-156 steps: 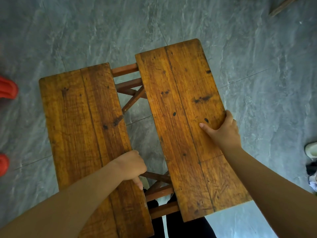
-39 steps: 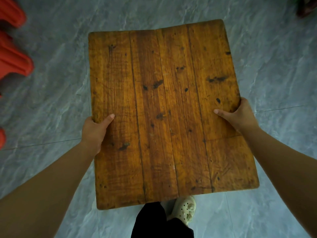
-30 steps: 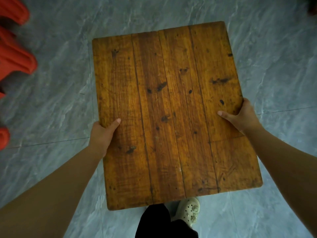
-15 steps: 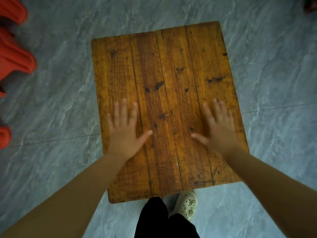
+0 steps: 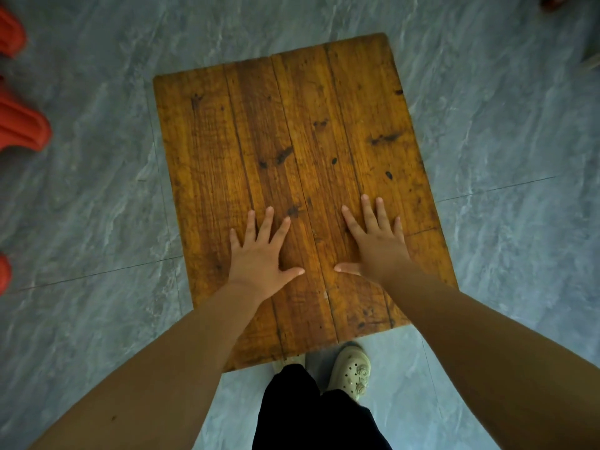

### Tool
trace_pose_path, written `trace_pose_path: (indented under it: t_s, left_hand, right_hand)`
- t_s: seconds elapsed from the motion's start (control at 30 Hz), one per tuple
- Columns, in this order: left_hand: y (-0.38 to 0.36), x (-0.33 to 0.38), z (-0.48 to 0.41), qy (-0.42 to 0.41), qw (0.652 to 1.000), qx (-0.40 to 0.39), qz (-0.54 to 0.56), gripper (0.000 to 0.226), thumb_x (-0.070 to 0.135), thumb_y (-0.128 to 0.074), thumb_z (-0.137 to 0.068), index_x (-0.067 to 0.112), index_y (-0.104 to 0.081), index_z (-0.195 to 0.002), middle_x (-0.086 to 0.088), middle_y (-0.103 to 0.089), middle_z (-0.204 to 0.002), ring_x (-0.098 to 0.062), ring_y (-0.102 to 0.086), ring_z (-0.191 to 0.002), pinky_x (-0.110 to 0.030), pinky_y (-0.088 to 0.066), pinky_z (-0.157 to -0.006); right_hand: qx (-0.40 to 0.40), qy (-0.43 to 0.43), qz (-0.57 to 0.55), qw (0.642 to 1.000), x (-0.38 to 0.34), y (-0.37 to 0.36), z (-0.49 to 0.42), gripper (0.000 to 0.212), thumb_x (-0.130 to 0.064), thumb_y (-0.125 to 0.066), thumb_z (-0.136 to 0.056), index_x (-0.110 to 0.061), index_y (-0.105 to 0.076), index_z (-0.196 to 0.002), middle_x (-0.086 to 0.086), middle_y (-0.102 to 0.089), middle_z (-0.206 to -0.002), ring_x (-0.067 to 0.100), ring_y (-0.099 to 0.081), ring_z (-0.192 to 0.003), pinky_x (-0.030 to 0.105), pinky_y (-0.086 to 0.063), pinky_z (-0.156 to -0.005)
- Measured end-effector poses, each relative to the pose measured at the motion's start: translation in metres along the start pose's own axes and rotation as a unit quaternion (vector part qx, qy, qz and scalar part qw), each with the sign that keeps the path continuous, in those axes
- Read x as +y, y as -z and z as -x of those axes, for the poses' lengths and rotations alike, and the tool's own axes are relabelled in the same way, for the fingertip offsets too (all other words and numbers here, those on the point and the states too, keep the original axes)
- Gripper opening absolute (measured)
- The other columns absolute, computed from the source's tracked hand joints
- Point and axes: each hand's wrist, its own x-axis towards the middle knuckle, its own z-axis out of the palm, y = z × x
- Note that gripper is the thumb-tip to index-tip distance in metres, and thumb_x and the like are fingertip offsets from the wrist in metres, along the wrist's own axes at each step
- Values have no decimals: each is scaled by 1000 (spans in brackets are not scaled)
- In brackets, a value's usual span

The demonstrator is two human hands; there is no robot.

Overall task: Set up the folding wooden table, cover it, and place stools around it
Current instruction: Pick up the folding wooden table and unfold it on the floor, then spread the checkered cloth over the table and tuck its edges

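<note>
Fingers (image 5: 264, 224) spread, left hand (image 5: 259, 256) and right hand (image 5: 376, 251) lie flat on the wooden table (image 5: 292, 125), perhaps pressing.

Grey marbled tile floor (image 5: 97, 206), thin dark grout lines (image 5: 97, 273) crossing it, dim even light

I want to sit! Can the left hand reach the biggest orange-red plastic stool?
Probably not: the left hand lies flat on the brown wooden table, and grey floor separates it from that orange-red plastic stool.
</note>
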Motion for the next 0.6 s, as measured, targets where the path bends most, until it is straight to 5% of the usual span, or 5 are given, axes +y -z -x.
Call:
trace_pose_path:
  t_s: [0.17, 0.3, 0.47, 0.6]
  left_hand:
    - [68, 22, 21, -4, 999, -22, 25, 83, 67, -35, -88, 31, 6, -150, 0, 20, -157, -26, 12, -145, -52, -3, -116]
    - [161, 52, 56, -49, 993, 83, 67, 76, 63, -34, -91, 29, -2, -151, 1, 8, -159, -21, 3, -146, -46, -5, -116]
    - [277, 116, 100, -128, 961, 236, 73, 63, 55, -44, -90, 22, -35, -143, -1, -33, -150, -21, -31, -138, -41, -29, -108]
    - [340, 188, 125, -171, 938, 298, 47, 56, 51, -42, -86, 19, -51, -131, -1, -55, -132, -22, -51, -120, -37, -43, -94]
  right_hand:
    - [-1, -19, -80, 997, 4, 58, 30, 83, -54, -44, -92, -27, 8, -151, 7, 9, -159, 26, 6, -146, 44, -12, -116]
    - [98, -8, -122, 988, 23, 129, 80, 79, -53, -42, -92, -21, -2, -152, 8, -7, -159, 26, -10, -145, 41, -18, -117]
    - [250, -9, -188, 950, 68, 226, 154, 59, -40, -57, -90, -8, -43, -138, 12, -48, -135, 30, -45, -124, 40, -38, -100]
    - [352, -35, -213, 911, 129, 279, 211, 52, -39, -60, -89, -8, -51, -129, 10, -54, -125, 29, -49, -117, 38, -40, -97]
